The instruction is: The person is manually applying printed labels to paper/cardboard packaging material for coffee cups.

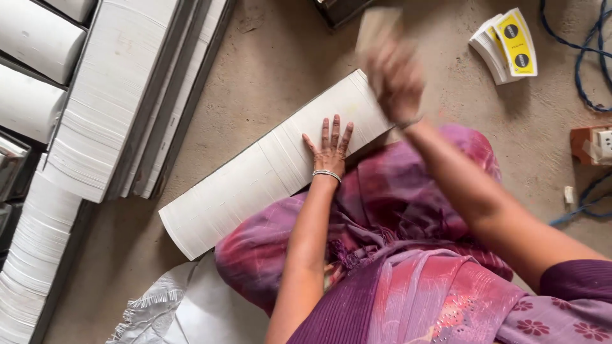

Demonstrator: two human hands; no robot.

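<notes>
Pressing down a long fanned row of white paper blanks (268,165) on the concrete floor (268,70), lifting a few off its far end.
Lies slantwise, edges stepped, against the purple-clad lap; left hand (329,151) flat and open on top, right hand (394,73) raised, blurred, pinching pale blanks; next likely needs steady holding while pulling.

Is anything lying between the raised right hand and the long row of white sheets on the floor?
Nothing visible does. The right hand, blurred and holding a pale sheet, hangs over the far end of the row of white sheets. The left hand lies flat on the row, nearer the middle.
</notes>
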